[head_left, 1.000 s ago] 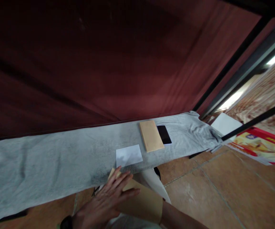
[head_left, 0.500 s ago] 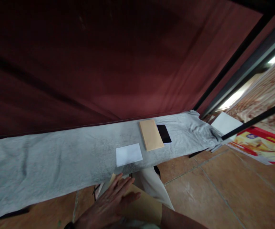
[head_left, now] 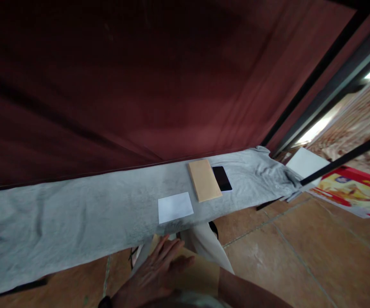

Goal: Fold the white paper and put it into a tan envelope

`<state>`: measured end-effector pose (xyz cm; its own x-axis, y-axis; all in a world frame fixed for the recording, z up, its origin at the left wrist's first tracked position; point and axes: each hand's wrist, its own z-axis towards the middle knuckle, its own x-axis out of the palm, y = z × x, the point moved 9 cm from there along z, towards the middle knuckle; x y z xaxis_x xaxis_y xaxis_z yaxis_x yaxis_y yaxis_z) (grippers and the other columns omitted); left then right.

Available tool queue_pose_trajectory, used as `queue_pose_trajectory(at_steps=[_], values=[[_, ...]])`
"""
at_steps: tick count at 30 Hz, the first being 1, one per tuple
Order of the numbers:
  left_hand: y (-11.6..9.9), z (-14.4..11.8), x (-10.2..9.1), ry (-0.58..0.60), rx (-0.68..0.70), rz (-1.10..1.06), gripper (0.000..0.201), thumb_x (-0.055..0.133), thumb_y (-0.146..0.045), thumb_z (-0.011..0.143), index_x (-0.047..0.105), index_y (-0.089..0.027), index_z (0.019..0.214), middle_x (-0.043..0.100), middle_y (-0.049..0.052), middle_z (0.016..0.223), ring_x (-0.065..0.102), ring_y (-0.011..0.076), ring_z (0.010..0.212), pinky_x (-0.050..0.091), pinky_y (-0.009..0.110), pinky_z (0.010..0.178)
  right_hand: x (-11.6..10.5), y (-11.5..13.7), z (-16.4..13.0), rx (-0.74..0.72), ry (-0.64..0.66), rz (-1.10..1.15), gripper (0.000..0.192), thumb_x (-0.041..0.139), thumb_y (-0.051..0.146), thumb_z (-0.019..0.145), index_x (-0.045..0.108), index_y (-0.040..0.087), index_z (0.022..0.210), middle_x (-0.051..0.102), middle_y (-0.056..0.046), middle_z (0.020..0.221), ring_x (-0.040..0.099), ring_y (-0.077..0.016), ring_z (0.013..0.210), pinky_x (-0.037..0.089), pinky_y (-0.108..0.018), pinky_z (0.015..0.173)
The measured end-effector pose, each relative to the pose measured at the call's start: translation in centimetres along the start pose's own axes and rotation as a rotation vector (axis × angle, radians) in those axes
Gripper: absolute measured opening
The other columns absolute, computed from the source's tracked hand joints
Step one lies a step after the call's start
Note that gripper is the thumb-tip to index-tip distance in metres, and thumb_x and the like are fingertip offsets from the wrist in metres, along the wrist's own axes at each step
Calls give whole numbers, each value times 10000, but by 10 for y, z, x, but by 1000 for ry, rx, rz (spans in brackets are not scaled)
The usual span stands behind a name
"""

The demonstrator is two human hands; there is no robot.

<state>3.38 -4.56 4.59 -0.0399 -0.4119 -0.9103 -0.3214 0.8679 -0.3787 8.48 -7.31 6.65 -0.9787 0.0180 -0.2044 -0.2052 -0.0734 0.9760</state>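
Observation:
My left hand (head_left: pixel 154 271) lies flat, its fingers stretched out, on a brown kraft-paper sheet or envelope (head_left: pixel 199 271) above my lap. My right forearm (head_left: pixel 245 288) comes in from the lower right, and the hand itself is hidden behind the brown paper. Just beyond, a white sheet of paper (head_left: pixel 175 208) rests on the cloth-covered bench (head_left: pixel 108 214). A stack of brown kraft envelopes (head_left: pixel 205 180) sits to its right, with a dark-screened phone (head_left: pixel 222 178) beside it.
Dark red fabric (head_left: pixel 172 85) hangs behind the bench. At the right are a black metal bar (head_left: pixel 348 156), a white box (head_left: pixel 306 162) and a red and yellow printed carton (head_left: pixel 351 190). Brown tiles (head_left: pixel 268 252) cover the floor.
The view has shifted slightly. My left hand stays flat on the brown paper, and the things on the bench keep their places.

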Motion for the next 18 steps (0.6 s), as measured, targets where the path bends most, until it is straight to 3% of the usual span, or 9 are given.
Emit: queue_pose_trajectory(at_steps=[3,10,15,18], values=[[0,8,15,72,-18,-16,877,761,-296,807,348,-505,1553,179,-35,1722,200,439,1538,352,636,1166,-5,-4,-5,-27,-129,153,863,511,144,823,307,584,1536,523,89,1535,314,-274,1526,375,-591,1186],[7,8,42,136,-45,-13,898,745,-275,798,333,-463,1574,287,-4,1691,257,417,1525,341,612,1190,-6,3,-19,-176,-405,439,870,470,179,829,227,703,1479,422,161,1591,316,-262,1511,345,-624,1190],[-1,10,18,-42,-22,15,957,738,-229,801,265,-497,1588,194,-28,1718,210,413,1545,374,596,1188,-13,10,-3,-17,-349,435,784,491,183,818,410,671,1426,460,206,1534,255,-280,1527,302,-637,1217],[-4,13,2,-91,-35,-1,1035,750,-200,781,197,-434,1624,298,14,1685,247,401,1536,405,567,1182,-28,37,3,-47,-372,501,733,498,199,850,442,714,1370,491,249,1494,241,-253,1529,302,-589,1228]])
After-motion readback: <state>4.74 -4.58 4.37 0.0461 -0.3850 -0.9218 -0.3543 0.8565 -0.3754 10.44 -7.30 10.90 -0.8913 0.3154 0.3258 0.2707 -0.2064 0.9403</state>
